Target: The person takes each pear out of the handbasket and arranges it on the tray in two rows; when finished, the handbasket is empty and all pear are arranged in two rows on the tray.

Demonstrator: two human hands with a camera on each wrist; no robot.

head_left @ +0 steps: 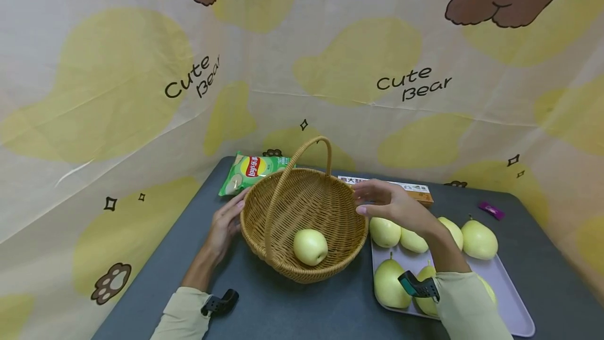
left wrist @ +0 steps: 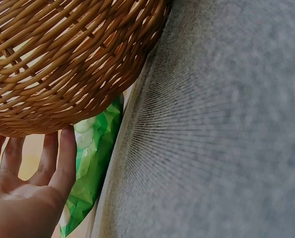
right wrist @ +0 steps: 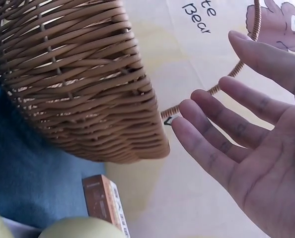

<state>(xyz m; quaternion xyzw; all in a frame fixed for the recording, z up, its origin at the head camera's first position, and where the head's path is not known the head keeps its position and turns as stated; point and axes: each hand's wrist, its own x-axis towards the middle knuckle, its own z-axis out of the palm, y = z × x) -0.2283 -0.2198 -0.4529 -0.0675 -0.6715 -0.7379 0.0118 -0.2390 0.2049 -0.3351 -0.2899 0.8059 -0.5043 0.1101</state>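
A woven wicker basket (head_left: pixel 257 209) with an arched handle stands in the middle of the table. One pale green pear (head_left: pixel 310 247) lies inside it, towards the near wall. At the basket's left side is my left hand (head_left: pixel 225 227); in the left wrist view its extended fingers (left wrist: pixel 65 153) touch the wickerwork (left wrist: pixel 73 64). My right hand (head_left: pixel 394 204) hovers by the right rim. Seen from the right wrist, that hand (right wrist: pixel 252 139) has its fingers spread and holds nothing, with a gap between them and the basket wall (right wrist: pixel 88 89).
Several pears (head_left: pixel 479 239) lie on a pale purple tray (head_left: pixel 511 298) at the right, partly behind my right forearm. Behind the basket are a green chip bag (head_left: pixel 231 182) and a long box (head_left: pixel 417 191). A small purple packet (head_left: pixel 491 210) lies at the far right.
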